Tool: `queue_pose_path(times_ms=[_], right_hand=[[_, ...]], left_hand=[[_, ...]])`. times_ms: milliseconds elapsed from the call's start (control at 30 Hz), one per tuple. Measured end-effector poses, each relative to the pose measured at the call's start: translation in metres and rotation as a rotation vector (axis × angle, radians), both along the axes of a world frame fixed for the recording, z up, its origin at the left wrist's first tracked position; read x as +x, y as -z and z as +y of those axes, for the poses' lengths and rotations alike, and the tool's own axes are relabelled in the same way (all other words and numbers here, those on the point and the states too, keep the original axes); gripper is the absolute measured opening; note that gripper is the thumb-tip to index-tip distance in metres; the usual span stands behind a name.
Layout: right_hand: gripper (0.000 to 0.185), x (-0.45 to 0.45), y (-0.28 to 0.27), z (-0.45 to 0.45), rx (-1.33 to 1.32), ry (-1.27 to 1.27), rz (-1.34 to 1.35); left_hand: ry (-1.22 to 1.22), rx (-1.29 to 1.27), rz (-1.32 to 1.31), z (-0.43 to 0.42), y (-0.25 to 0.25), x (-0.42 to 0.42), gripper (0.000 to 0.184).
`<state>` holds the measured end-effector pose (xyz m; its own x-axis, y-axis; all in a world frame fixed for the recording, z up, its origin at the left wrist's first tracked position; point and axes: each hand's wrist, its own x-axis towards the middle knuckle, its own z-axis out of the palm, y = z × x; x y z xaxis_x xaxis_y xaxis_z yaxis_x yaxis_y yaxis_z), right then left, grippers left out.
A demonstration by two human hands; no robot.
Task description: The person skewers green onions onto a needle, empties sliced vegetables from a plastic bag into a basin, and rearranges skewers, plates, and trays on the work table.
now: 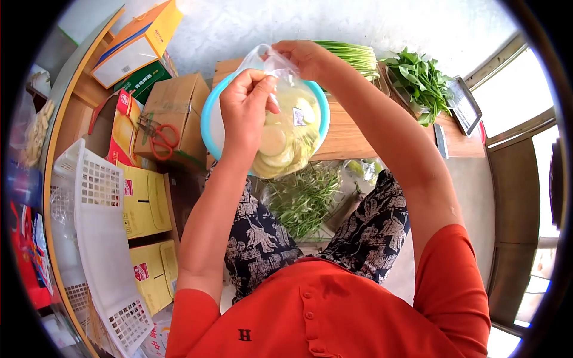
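A clear plastic bag [286, 146] full of pale green round vegetable slices hangs upright over a blue-rimmed basin [213, 119], tilted a little. A small white label shows on its side. My left hand [246, 107] pinches the bag's gathered neck, thumb and fingers pressed together. At the bag's top my right hand [300, 58] grips the loose plastic, its fingertips partly hidden behind the film. The basin stands on a wooden table [358, 128], and the bag covers much of its inside.
Long green stalks [352, 58] and a bowl of leafy greens [421, 83] lie to the right, near a knife [440, 140] and a tablet-like frame [465, 104]. Cut greens [307, 200] lie below the table. Cardboard boxes [170, 107], red-handled scissors [164, 142] and a white crate [98, 185] stand left.
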<state>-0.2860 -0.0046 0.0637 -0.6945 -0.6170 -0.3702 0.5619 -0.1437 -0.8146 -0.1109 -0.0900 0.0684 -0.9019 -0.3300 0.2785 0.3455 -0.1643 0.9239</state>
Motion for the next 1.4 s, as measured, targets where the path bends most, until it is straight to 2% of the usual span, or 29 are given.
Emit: queue_pose_path(times_ms=[33, 67, 133, 167, 200, 267, 400, 467, 667, 900, 967, 1133, 1200, 1267, 1300, 1333, 1400], right_hand=[[0.026, -0.009, 0.013, -0.001, 0.149, -0.091, 0.238], [0.026, -0.017, 0.026, 0.009, 0.149, -0.084, 0.232], [0.027, 0.013, 0.013, 0.031, 0.488, 0.059, 0.702], [0.027, 0.015, 0.019, 0.041, 0.527, 0.075, 0.820], [0.027, 0.021, 0.026, 0.051, 0.529, 0.075, 0.812], [0.021, 0.042, 0.041, 0.070, 0.406, 0.107, 0.973], [0.023, 0.090, 0.082, 0.099, 0.455, 0.008, 0.938], [0.026, 0.111, 0.086, 0.103, 0.506, 0.005, 1.039], [0.038, 0.127, 0.115, 0.074, 0.458, 0.060, 1.049], [0.042, 0.129, 0.129, 0.042, 0.655, 0.174, 1.122], [0.038, 0.130, 0.130, 0.033, 0.714, 0.178, 1.298], [0.020, 0.123, 0.135, 0.017, 0.763, 0.151, 1.321], [0.014, 0.118, 0.138, 0.016, 0.741, 0.150, 1.278], [0.008, 0.115, 0.143, 0.018, 0.597, 0.234, 1.236], [0.007, 0.113, 0.145, 0.021, 0.519, 0.233, 1.108], [0.007, 0.112, 0.150, 0.025, 0.521, 0.232, 1.110], [0.007, 0.111, 0.155, 0.032, 0.467, 0.243, 0.917]], left_hand=[[-0.011, 0.039, -0.022, -0.004, 0.010, -0.008, 0.009], [-0.005, 0.038, -0.028, -0.008, 0.020, -0.016, 0.009], [-0.069, 0.093, -0.083, -0.017, 0.040, -0.029, 0.009], [-0.066, 0.077, -0.085, -0.023, 0.049, -0.037, 0.007], [-0.064, 0.077, -0.092, -0.028, 0.048, -0.044, 0.007], [-0.107, 0.054, -0.104, -0.036, 0.044, -0.055, 0.007], [-0.156, 0.082, -0.181, -0.075, 0.066, -0.097, 0.007], [-0.164, 0.074, -0.221, -0.087, 0.076, -0.108, 0.007], [-0.203, -0.002, -0.230, -0.092, 0.101, -0.100, 0.011], [-0.295, 0.030, -0.286, -0.088, 0.124, -0.076, 0.008], [-0.299, 0.045, -0.288, -0.089, 0.126, -0.068, 0.009], [-0.245, -0.008, -0.236, -0.087, 0.131, -0.038, 0.017], [-0.266, -0.070, -0.267, -0.084, 0.131, -0.023, 0.020], [-0.283, -0.592, -0.294, -0.076, 0.122, -0.005, 0.024], [-0.255, -0.701, -0.214, -0.073, 0.123, 0.000, 0.030], [-0.256, -0.698, -0.213, -0.070, 0.123, 0.007, 0.030], [-0.241, -1.190, -0.075, -0.059, 0.121, 0.021, 0.034]])
